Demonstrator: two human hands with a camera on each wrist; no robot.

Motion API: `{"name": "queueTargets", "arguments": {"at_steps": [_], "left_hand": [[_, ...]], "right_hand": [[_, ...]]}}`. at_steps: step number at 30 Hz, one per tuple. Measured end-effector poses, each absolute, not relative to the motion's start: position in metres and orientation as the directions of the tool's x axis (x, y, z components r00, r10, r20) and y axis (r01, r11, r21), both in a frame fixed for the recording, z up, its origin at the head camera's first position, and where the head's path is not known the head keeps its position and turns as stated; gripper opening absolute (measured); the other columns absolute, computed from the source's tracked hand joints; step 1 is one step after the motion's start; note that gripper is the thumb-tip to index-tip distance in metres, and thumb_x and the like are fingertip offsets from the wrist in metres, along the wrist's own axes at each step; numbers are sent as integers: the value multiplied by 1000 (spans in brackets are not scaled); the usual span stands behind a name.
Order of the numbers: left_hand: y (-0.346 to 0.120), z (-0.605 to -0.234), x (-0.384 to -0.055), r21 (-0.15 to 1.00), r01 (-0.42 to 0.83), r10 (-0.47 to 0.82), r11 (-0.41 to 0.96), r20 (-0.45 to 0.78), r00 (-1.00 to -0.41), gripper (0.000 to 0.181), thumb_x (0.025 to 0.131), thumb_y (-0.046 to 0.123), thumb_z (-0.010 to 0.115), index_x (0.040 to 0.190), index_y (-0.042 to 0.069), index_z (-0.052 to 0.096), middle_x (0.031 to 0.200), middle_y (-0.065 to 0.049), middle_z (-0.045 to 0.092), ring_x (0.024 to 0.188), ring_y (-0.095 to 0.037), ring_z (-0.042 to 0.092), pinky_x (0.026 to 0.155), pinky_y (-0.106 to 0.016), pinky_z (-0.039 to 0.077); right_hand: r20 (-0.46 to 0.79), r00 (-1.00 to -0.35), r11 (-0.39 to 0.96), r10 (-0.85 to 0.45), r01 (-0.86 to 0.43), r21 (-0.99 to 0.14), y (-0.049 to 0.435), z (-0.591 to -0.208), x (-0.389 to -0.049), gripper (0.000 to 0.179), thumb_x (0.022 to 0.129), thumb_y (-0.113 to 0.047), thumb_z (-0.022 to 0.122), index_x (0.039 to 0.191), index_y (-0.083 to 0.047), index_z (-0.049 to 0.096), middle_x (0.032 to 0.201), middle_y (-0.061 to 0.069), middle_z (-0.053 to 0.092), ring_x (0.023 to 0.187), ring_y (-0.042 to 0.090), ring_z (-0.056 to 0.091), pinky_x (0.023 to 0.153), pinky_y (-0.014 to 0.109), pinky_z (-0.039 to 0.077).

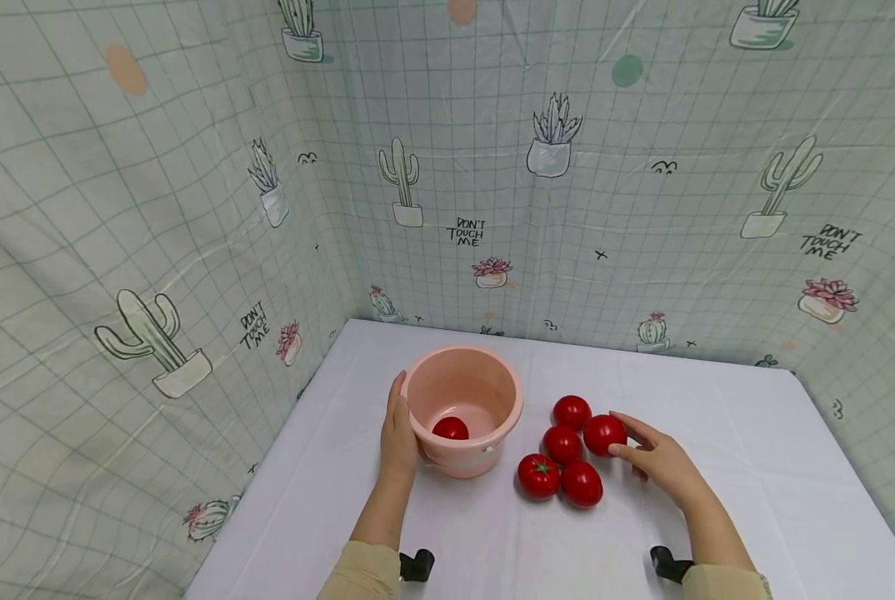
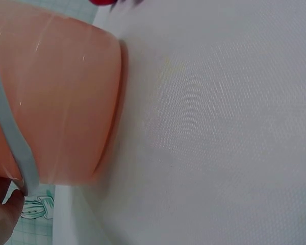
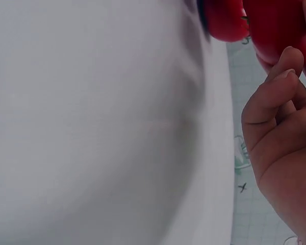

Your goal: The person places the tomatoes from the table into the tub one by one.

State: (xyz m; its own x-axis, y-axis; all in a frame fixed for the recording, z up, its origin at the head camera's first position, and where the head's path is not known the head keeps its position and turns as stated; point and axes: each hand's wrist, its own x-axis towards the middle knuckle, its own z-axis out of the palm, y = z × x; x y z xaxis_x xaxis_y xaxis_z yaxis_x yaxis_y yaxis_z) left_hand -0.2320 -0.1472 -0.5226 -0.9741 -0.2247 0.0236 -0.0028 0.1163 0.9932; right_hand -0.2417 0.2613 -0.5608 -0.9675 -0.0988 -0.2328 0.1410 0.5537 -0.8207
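Note:
A pink bucket (image 1: 462,462) with a pale handle (image 2: 13,135) stands on the table, and one red tomato (image 1: 451,428) lies inside it. My left hand (image 1: 398,437) holds the bucket's left side, fingers reaching up along the wall close to the rim; in the left wrist view its fingertips are at the handle. My right hand (image 1: 661,462) grips a tomato (image 1: 605,436) between thumb and fingers, at the right of a group of several tomatoes (image 1: 562,446). One of the near tomatoes (image 1: 538,477) shows its green stem top.
A white cloth covers the table (image 1: 717,433). Behind and to the left hangs a checked curtain (image 1: 447,183) printed with cacti. Black wrist mounts (image 1: 417,566) show beside both sleeves.

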Motion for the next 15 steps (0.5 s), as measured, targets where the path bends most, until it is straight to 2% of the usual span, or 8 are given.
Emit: {"name": "queueTargets", "arguments": {"at_steps": [6, 15], "left_hand": [[-143, -502, -220, 992, -1, -225, 125, 27, -974, 45, 109, 38, 24, 153, 40, 30, 159, 14, 33, 151, -17, 27, 122, -52, 25], [-143, -501, -219, 992, -3, -225, 122, 25, -974, 44, 109, 38, 24, 152, 43, 29, 159, 16, 33, 151, -16, 26, 122, -51, 24]], "right_hand": [[-216, -971, 562, -102, 123, -818, 260, -548, -246, 75, 87, -56, 66, 152, -31, 38, 130, 15, 53, 66, 20, 54, 61, 31, 48], [-201, -974, 572, -106, 106, -814, 258, -530, -251, 75, 87, -57, 66, 152, -32, 38, 127, 15, 55, 70, 21, 54, 63, 31, 48]]}}
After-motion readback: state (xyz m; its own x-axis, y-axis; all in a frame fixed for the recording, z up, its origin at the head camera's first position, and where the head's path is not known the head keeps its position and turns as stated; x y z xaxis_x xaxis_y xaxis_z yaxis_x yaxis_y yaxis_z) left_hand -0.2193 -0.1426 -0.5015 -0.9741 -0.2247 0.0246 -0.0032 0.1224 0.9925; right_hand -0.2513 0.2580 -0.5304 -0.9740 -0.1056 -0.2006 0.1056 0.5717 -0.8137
